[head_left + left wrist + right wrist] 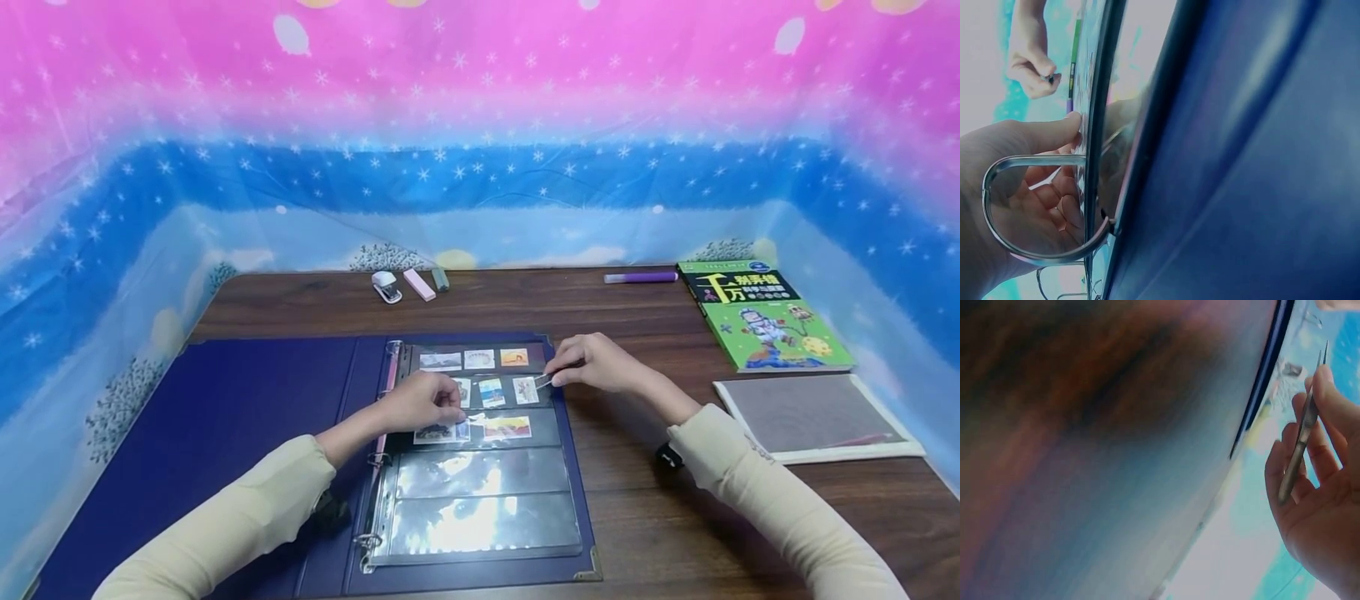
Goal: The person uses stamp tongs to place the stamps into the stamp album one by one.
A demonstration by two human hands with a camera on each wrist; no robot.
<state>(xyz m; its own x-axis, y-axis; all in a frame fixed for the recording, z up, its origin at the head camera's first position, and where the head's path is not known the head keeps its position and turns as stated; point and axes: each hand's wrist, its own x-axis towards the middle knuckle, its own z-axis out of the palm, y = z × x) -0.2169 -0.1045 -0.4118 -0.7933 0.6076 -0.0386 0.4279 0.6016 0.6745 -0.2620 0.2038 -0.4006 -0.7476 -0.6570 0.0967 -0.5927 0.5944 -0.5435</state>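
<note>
A blue ring-binder stamp album point(247, 417) lies spread on the table, with a page of clear pockets point(480, 471) on its right side. Stamps fill the upper rows, among them a red-and-yellow stamp point(507, 427). My left hand point(422, 400) rests on the page over the second and third rows, thumb against the sheet point(1083, 134) and fingers loosely bent, covering some stamps. Beside the page's right edge, my right hand point(592, 363) pinches metal tweezers point(1300, 440) between thumb and fingers. Their tips lie by the rightmost stamp point(527, 390) of the second row.
Behind the album stand a white stapler point(387, 287), a pink bar point(419, 284) and a small green block point(440, 279). A purple pen point(641, 277) lies farther right, next to a green book point(772, 325). A white-edged pouch point(817, 417) is below the book. Metal rings point(381, 459) rise along the binder's spine.
</note>
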